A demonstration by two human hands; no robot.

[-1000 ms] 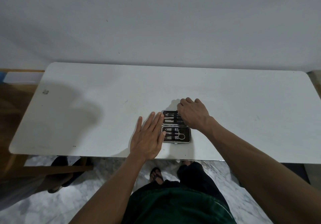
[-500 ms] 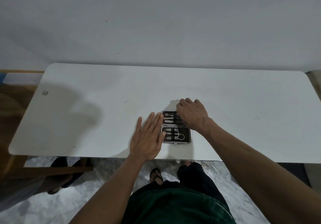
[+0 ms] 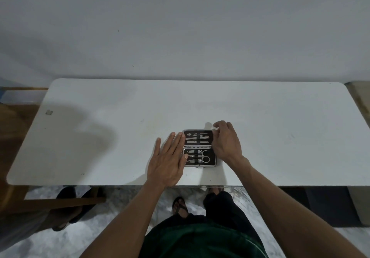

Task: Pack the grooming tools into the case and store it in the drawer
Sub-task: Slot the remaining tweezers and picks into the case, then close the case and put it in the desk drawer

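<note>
A small black grooming case point(image 3: 199, 147) with a silver rim lies open flat near the front edge of the white table point(image 3: 100, 137). Both halves hold several silver tools under straps, including small scissors point(image 3: 204, 156) in the near half. My left hand point(image 3: 168, 162) lies flat on the table at the case's left edge, fingers spread, thumb touching the near half. My right hand point(image 3: 227, 141) rests at the case's right edge, its fingers curled at the far half's right side. I cannot tell whether they grip the rim.
A white wall rises just behind the table. A wooden piece of furniture point(image 3: 18, 127) stands at the left, and another person's feet point(image 3: 66, 207) show under the table there. My legs and sandalled foot point(image 3: 180, 207) are below the front edge.
My right hand has slid off the far half of the case to its right edge, uncovering the tools there. My left hand has stayed flat in place.
</note>
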